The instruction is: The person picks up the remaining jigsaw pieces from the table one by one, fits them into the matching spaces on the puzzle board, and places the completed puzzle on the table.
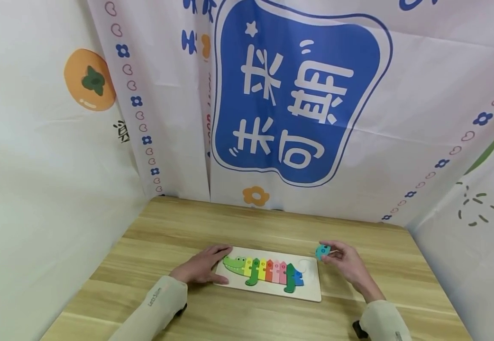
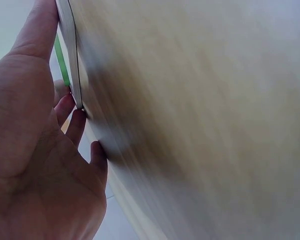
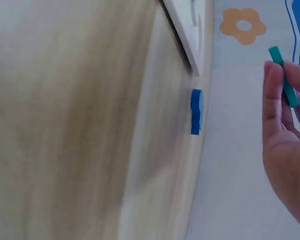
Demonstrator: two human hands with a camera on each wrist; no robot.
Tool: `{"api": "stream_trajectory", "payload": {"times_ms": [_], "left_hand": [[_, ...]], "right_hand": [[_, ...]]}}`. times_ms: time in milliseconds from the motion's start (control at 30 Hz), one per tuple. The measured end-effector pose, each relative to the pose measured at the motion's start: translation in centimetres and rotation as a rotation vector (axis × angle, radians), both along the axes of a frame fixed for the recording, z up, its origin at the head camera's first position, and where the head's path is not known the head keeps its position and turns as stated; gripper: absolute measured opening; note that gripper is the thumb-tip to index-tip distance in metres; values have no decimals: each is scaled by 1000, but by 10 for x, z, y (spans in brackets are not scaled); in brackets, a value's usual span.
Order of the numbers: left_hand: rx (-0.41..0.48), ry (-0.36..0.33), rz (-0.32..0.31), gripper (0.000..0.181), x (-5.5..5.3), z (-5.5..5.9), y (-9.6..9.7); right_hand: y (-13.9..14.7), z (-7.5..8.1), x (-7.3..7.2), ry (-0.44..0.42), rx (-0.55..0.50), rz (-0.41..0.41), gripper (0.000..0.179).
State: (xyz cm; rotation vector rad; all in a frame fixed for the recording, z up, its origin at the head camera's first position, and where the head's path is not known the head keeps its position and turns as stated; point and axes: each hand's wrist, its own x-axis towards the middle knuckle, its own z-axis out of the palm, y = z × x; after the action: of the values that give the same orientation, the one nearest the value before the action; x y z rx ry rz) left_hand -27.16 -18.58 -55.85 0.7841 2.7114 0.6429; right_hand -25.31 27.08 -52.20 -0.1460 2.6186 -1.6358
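Observation:
A white wooden puzzle board [image 1: 268, 292] lies on the table, bearing a crocodile of colourful pieces with a green head [image 1: 233, 264] at the left. My left hand [image 1: 202, 265] holds the board's left end, thumb towards the near corner and fingers at the far one. Just off the board's right end, my right hand [image 1: 347, 263] pinches a teal puzzle piece [image 3: 290, 92] between thumb and fingers, raised over the table. A blue piece [image 3: 196, 112] lies on the table near the board's corner in the right wrist view. At the board's right end, a curled outline shows beside the blue piece [image 1: 299, 278].
The wood-grain table [image 1: 178, 222] carries the board near its middle. White printed cloth [image 1: 178, 118] hangs behind the table and along both sides, with a large blue panel [image 1: 358, 57] at the back.

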Motion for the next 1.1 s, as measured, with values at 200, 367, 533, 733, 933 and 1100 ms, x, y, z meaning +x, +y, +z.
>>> {"api": "stream_trajectory", "payload": {"times_ms": [200, 367, 533, 733, 933, 1100], "left_hand": [[1, -9, -8, 98, 0, 0, 0], [2, -4, -7, 97, 2, 1, 0], [-2, -3, -7, 96, 2, 3, 0], [6, -4, -15, 96, 2, 3, 0], [5, -7, -12, 97, 3, 3, 0], [3, -3, -14, 97, 0, 2, 1]], "right_hand": [[-6, -11, 7, -88, 26, 130, 46], [-11, -16, 10, -138, 26, 211, 45], [-16, -19, 12, -147, 19, 247, 43], [-21, -22, 14, -164, 23, 253, 43], [-24, -24, 14, -148, 83, 205, 38], [-24, -25, 13, -102, 139, 188, 35]]}}
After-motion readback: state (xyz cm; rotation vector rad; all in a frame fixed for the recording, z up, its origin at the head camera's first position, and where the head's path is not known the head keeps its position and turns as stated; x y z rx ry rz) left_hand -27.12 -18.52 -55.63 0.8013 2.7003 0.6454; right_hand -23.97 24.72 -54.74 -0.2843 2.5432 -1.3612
